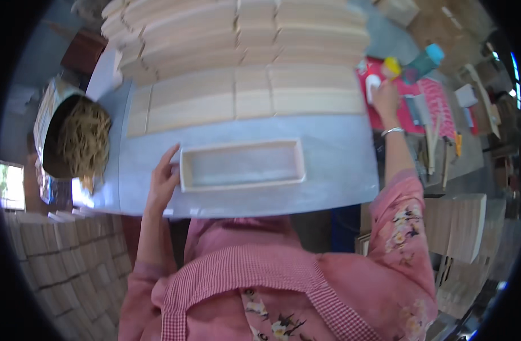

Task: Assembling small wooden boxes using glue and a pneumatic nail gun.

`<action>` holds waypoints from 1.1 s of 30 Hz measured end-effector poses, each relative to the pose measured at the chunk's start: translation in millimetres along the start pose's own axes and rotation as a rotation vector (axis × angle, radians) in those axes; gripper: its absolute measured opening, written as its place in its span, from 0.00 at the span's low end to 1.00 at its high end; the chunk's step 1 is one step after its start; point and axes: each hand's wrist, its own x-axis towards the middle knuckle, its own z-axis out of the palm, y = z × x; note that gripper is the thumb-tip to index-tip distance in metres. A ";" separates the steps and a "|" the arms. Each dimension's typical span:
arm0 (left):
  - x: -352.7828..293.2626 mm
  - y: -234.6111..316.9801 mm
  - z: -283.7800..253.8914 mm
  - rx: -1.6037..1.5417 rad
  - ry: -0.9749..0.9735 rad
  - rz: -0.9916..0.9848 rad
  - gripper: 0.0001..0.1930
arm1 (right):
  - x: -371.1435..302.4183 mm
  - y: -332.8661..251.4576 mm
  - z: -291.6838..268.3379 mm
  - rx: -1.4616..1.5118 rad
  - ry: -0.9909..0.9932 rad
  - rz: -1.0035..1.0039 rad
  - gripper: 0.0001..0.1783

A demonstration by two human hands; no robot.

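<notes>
Our apron (237, 264) lies nearest; left grip (162, 181), loosely spread, flanks a likely light, stiff frame (241, 147), best end-held; right grip (384, 95) holds a white object (372, 86).

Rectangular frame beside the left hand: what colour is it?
The rectangular frame is pale cream; it shows best in the head view.

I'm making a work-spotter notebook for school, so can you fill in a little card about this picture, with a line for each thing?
Left hand: beside the left end of the frame, fingers apart; touching or not is hard to tell
Right hand: at a small white object; grip too blurred to tell
Frame: pale, rectangular, lying on the table
Behind frame: rows of pale flat pieces
Far left: container of tan strands
Far right: teal bottle
</notes>
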 end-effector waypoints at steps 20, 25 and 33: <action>41.1 -20.0 -4.2 0.439 -0.093 0.167 0.28 | -209.1 -102.3 -40.8 1.045 -1.073 -0.102 0.05; 37.5 -34.1 2.9 0.431 -0.039 0.355 0.29 | -200.8 -119.4 -52.6 0.759 -1.027 -0.245 0.05; 30.2 -86.0 -2.2 0.355 0.220 0.153 0.22 | -238.9 -110.2 -14.3 0.734 -0.227 -0.403 0.07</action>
